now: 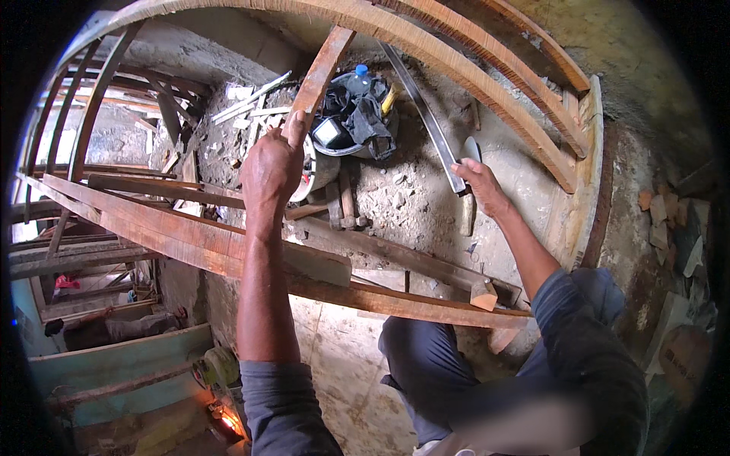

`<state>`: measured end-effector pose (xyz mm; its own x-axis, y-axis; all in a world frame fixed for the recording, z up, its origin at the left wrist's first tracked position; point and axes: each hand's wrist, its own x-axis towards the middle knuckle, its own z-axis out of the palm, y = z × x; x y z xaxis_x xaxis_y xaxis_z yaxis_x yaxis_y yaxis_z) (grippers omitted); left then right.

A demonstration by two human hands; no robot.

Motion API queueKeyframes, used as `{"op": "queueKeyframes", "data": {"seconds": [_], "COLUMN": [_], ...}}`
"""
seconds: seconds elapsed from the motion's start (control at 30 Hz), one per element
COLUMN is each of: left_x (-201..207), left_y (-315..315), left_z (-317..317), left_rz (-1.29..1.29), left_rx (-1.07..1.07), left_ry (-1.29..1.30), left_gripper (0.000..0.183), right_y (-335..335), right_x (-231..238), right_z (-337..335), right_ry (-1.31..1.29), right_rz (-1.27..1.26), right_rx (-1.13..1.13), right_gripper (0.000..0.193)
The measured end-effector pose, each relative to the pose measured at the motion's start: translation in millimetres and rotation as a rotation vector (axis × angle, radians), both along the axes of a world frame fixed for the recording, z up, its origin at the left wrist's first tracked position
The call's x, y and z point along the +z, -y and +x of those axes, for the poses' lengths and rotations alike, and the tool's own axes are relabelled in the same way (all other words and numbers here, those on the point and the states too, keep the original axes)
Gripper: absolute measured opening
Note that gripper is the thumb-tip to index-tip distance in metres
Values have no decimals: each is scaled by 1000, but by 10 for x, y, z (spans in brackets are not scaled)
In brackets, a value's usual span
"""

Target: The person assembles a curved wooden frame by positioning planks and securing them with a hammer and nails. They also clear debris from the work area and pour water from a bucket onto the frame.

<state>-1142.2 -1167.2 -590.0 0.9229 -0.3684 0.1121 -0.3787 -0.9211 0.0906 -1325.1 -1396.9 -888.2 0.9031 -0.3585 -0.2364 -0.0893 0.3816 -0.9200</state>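
Observation:
My left hand [272,171] is closed around the lower end of a short wooden strut [323,72], its thumb lying along the wood. The strut's upper end meets a curved wooden rib [449,64] of a large frame. In my right hand [483,186] is the near end of a long, dark metal bar [426,110] with pale edges, slanting away to the far left. Just beside and partly behind that hand lies a tool with a rounded metal blade [472,147] and a wooden handle [467,216]. My left forearm crosses over a long wooden beam [152,232].
A bucket [342,150] holds a black bag [369,121] and a blue-capped bottle [360,71]. Hammers [349,201] stand near it, among rubble [399,194]. A wooden beam [411,308] spans before my knees. At left are another person [137,327] and an orange glow [230,422].

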Motion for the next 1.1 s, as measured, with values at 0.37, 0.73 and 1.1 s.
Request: {"op": "queueKeyframes", "data": {"seconds": [0.37, 0.73, 1.1], "left_x": [9, -18, -36], "left_y": [21, -8, 8], "left_z": [28, 33, 81], "left_rz": [9, 5, -44], "left_rx": [-5, -32, -23], "left_ry": [12, 31, -48], "left_gripper": [80, 79, 81], "right_y": [-54, -355, -645], "right_x": [527, 801, 933], "right_z": [422, -164, 501], "right_ry": [156, 39, 107], "right_rz": [235, 32, -246], "right_rx": [-113, 46, 130], "right_gripper": [36, 52, 52]}}
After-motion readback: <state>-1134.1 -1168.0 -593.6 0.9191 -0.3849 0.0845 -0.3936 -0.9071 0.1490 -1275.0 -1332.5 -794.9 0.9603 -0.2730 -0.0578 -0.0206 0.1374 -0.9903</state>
